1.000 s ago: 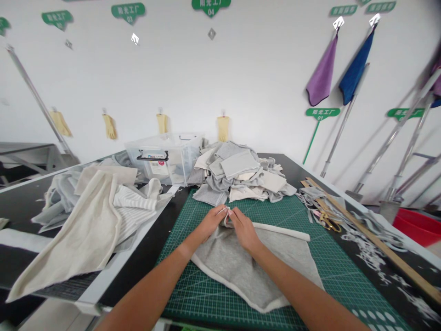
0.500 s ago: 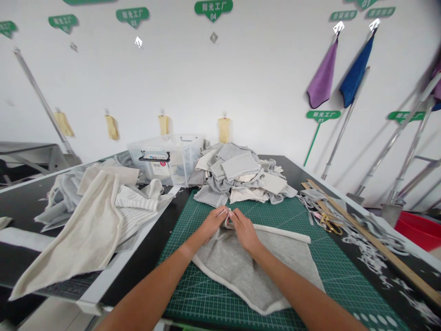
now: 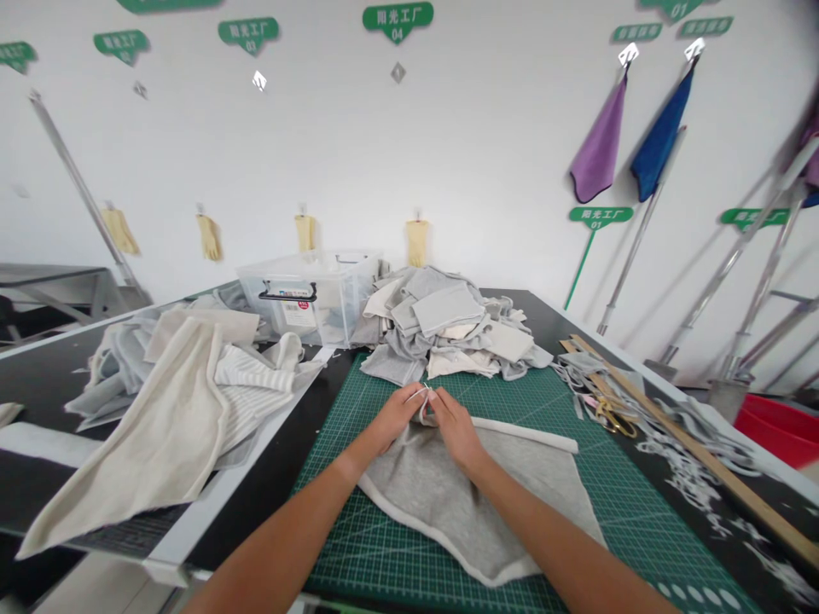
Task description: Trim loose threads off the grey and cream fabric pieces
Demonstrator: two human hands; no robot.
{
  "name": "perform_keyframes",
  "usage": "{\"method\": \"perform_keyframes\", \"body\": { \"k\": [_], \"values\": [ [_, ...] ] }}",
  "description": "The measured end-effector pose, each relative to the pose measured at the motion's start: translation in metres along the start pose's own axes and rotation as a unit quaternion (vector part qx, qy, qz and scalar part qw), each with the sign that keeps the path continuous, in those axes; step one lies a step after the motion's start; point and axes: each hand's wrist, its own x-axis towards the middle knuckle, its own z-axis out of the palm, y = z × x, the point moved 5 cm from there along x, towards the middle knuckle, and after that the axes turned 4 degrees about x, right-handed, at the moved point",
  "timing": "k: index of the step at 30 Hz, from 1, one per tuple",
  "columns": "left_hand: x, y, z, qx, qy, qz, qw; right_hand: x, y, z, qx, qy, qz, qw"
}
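Note:
A grey fabric piece [image 3: 448,503] with a white rolled edge lies on the green cutting mat [image 3: 397,563] in front of me. My left hand [image 3: 393,415] and my right hand [image 3: 453,425] meet at the fabric's far corner. Both pinch that corner between their fingertips, almost touching each other. The white hem [image 3: 525,432] runs off to the right from my right hand. My forearms lie over the near part of the cloth.
A heap of grey and cream fabric pieces [image 3: 448,328] sits beyond the mat, a clear plastic bin [image 3: 307,294] to its left. Cream and striped cloths [image 3: 172,401] cover the left table. Scissors [image 3: 611,412], a wooden ruler [image 3: 691,452] and fabric trimmings lie at right.
My hands stay pinched on the same corner of the grey fabric. The view has tilted very slightly; nothing else has moved.

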Motion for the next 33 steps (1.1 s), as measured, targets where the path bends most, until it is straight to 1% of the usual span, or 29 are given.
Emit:
{"method": "perform_keyframes", "body": {
  "k": [2,7,13,19,26,33],
  "values": [
    [0.0,0.0,0.001,0.004,0.002,0.002,1.0,0.0,0.0,0.001,-0.014,-0.009,0.007,1.0],
    [0.0,0.001,0.003,0.024,0.001,0.006,1.0,-0.002,-0.001,0.0,-0.041,-0.004,-0.025,0.999],
    [0.0,0.002,0.004,0.016,0.003,0.006,1.0,-0.003,-0.001,-0.003,-0.025,0.004,0.002,1.0],
    [-0.001,0.003,0.003,0.019,0.005,0.006,1.0,-0.004,-0.005,-0.001,-0.031,0.009,0.0,0.999],
    [-0.001,0.006,0.005,0.015,-0.004,0.01,1.0,-0.006,-0.003,-0.002,-0.042,0.012,0.004,0.999],
    [-0.001,0.011,0.005,0.011,-0.002,0.016,1.0,-0.006,-0.007,-0.003,-0.029,0.021,0.007,0.999]
  ]
}}
